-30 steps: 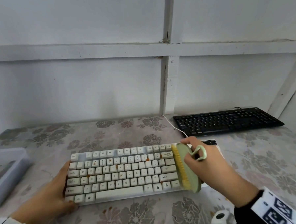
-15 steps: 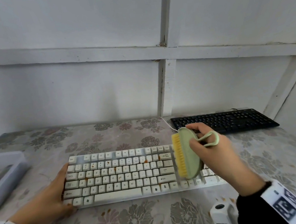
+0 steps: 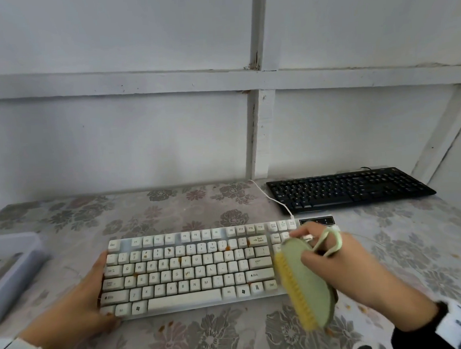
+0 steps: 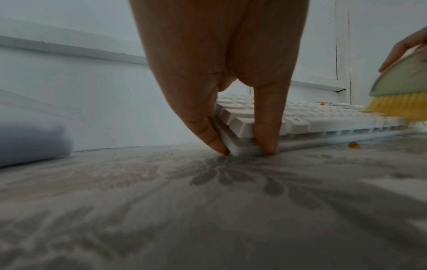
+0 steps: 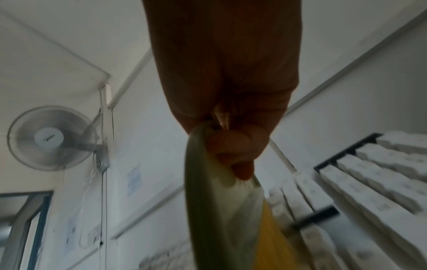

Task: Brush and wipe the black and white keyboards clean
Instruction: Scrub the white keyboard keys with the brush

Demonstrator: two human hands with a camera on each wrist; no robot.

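Observation:
A white keyboard [image 3: 191, 269] with orange crumbs among its keys lies in front of me on the flowered tablecloth [image 3: 172, 212]. My left hand [image 3: 79, 310] grips its left end, thumb and finger pinching the near-left corner [image 4: 242, 146]. My right hand [image 3: 346, 269] grips a green brush [image 3: 307, 285] with yellow bristles [image 3: 294, 291], tilted over the keyboard's right end and blurred by motion. The brush [image 5: 219, 201] and the white keys [image 5: 369, 173] show in the right wrist view. A black keyboard [image 3: 350, 189] lies at the back right.
A pale blue tray [image 3: 10, 268] sits at the table's left edge. The white keyboard's cable [image 3: 273, 198] runs back toward the wall. Orange crumbs [image 3: 162, 328] lie on the cloth in front of the keyboard. A wall fan [image 5: 50, 138] hangs high in the right wrist view.
My right hand lifted the brush off the keyboard's right part, then swept it down again toward the near-right end. My left hand has kept its hold on the left end.

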